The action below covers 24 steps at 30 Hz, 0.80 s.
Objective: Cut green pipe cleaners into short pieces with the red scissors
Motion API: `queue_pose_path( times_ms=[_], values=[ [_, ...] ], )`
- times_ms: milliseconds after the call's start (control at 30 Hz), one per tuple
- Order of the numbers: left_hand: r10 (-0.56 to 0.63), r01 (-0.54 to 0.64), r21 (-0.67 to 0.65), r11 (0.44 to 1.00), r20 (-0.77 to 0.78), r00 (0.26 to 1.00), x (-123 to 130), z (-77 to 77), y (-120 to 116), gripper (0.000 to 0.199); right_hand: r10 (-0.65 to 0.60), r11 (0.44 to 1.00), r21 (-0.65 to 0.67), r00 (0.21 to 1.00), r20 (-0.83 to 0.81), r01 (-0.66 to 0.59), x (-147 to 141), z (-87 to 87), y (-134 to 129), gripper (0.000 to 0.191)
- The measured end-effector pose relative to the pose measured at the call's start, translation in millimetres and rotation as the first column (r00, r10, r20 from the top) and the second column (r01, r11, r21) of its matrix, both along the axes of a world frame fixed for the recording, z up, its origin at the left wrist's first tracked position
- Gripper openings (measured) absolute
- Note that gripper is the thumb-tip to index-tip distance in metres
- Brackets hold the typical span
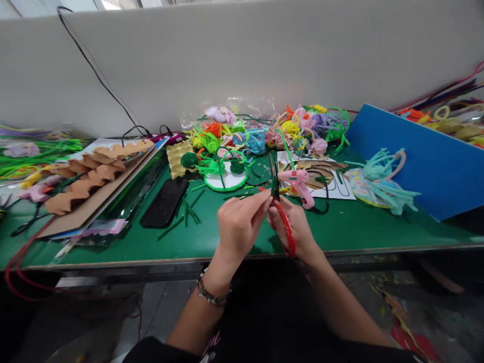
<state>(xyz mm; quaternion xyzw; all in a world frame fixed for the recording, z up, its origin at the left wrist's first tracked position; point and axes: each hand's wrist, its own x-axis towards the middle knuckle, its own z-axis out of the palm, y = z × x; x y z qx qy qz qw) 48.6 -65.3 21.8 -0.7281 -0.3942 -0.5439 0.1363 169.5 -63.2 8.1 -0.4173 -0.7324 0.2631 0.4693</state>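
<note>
My right hand is closed round the red handles of a pair of scissors, whose dark blades point up and away from me, slightly parted. Beside it, my left hand pinches a short dark green pipe cleaner at the blades; most of that piece is hidden by the fingers. Just beyond the hands lies a pink glue gun. A white disc edged in green, with green pipe-cleaner tufts and balls on it, sits behind my left hand. Cut green pipe-cleaner pieces are scattered to the left.
A black phone lies left on the green table. Further left are egg-carton strips on cardboard. Colourful pipe-cleaner bundles line the back wall. At right, a blue board leans behind a turquoise pipe-cleaner piece.
</note>
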Motion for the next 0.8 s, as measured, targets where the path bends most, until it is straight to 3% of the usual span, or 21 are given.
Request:
queue_pose_path(
  times_ms=[133,300,500,800],
  values=[
    [-0.002,0.002,-0.011,1.0,0.006,1.0,-0.1,-1.0,1.8,0.015,0.024,1.0,0.005,1.0,0.002,-0.024,0.9,0.4,1.2,0.036],
    [-0.032,0.031,-0.029,0.999,-0.037,0.999,-0.1,-5.2,3.9,0.016,0.06,0.991,0.116,0.997,0.052,-0.066,2.3,3.0,3.7,0.048],
    [-0.031,0.03,-0.042,0.999,-0.022,0.999,0.6,-7.0,5.8,0.014,0.058,0.994,0.088,0.995,0.082,-0.065,4.4,2.8,7.4,0.05],
    [-0.017,0.048,-0.18,0.982,0.168,0.986,5.4,-4.5,7.8,0.015,0.018,0.99,0.137,0.989,0.146,-0.038,7.7,-6.4,11.6,0.047]
  ],
)
